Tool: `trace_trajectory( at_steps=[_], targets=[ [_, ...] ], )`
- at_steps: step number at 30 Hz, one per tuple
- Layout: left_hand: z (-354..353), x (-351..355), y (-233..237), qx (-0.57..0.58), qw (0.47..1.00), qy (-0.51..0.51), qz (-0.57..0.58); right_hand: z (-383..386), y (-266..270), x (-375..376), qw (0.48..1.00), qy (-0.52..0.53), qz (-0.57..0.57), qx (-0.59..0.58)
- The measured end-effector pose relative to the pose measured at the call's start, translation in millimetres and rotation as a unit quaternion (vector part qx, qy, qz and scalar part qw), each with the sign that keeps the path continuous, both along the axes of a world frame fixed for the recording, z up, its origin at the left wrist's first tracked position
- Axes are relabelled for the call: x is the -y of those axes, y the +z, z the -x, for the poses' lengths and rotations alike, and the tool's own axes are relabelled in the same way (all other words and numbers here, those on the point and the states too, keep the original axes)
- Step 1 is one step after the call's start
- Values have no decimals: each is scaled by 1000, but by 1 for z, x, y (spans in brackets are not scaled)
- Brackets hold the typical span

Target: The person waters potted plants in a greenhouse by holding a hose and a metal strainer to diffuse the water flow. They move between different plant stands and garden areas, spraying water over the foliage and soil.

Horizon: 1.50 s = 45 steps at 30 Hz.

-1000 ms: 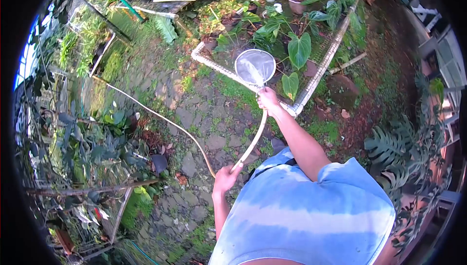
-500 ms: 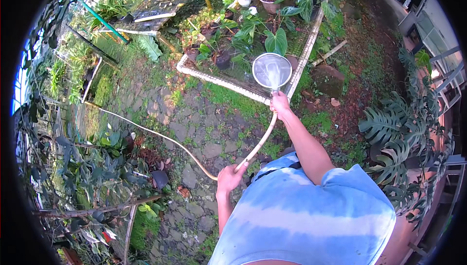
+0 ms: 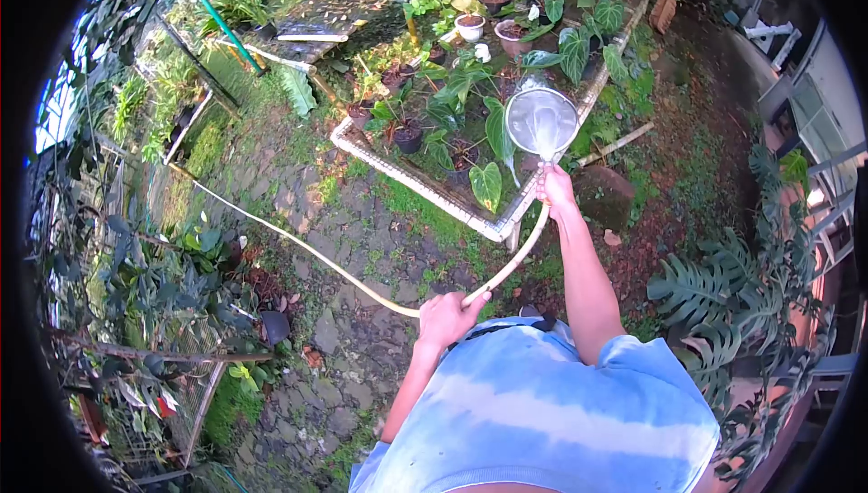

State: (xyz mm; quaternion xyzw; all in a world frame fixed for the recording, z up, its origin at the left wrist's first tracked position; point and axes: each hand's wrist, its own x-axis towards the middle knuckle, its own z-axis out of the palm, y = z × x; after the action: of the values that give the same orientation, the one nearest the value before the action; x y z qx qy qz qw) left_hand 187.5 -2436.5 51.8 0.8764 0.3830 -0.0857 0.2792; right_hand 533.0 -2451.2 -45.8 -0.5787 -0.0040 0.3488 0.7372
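Note:
In my right hand [image 3: 556, 188] is the end of a pale yellow hose [image 3: 514, 263], with the fingers wrapped round it just below a wide round watering rose [image 3: 542, 120]. The rose is greyish with a light rim, and it overlaps the potted plants behind it in this view. Farther down, my left hand [image 3: 448, 317] is closed round the same hose, thumb laid along it. Between the two hands the hose bends in a curve. A heart-shaped leaf [image 3: 486, 186] and a longer dark green leaf hang close to the left of the rose.
A low bed with a white tiled edge [image 3: 425, 187] holds several potted plants, including a white pot [image 3: 470, 28]. The hose trails left across mossy paving stones [image 3: 348, 249]. Large split-leaf plants [image 3: 696, 285] stand at right, and netting with foliage lies at left.
Both hands have shifted right relative to my view, carrying the hose and the rose. The view has also moved, showing more of the bed's front corner and the heart-shaped leaf.

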Motion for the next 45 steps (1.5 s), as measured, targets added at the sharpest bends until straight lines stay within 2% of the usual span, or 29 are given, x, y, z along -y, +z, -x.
trace_trajectory(
  at_steps=[8, 14, 20, 24, 26, 30, 34, 38, 45],
  targets=[
    [-35, 37, 14, 6, 999, 30, -28, -32, 6, -1, 983, 180, 32, -1],
    [-44, 87, 11, -17, 993, 119, -5, -26, -14, -12, 980, 194, 15, -34],
    [-44, 144, 27, -37, 967, 247, 41, 15, -27, -31, 961, 268, 27, -58],
    [-35, 136, 36, -46, 963, 263, 35, 29, -21, -37, 961, 261, 2, -89],
    [-27, 122, 32, -9, 966, 256, 28, 20, -13, -35, 967, 237, 5, -95],
    [-20, 104, 18, 16, 966, 253, 55, 7, -16, -33, 977, 205, 20, -59],
    [-13, 106, 2, 18, 966, 239, 94, 10, -13, -30, 964, 263, 19, -34],
    [5, 107, -15, 16, 962, 246, 116, 29, -5, -33, 970, 244, -10, -14],
    [43, 97, -11, 33, 962, 245, 115, 62, -7, -30, 973, 228, -11, -32]
  ],
)
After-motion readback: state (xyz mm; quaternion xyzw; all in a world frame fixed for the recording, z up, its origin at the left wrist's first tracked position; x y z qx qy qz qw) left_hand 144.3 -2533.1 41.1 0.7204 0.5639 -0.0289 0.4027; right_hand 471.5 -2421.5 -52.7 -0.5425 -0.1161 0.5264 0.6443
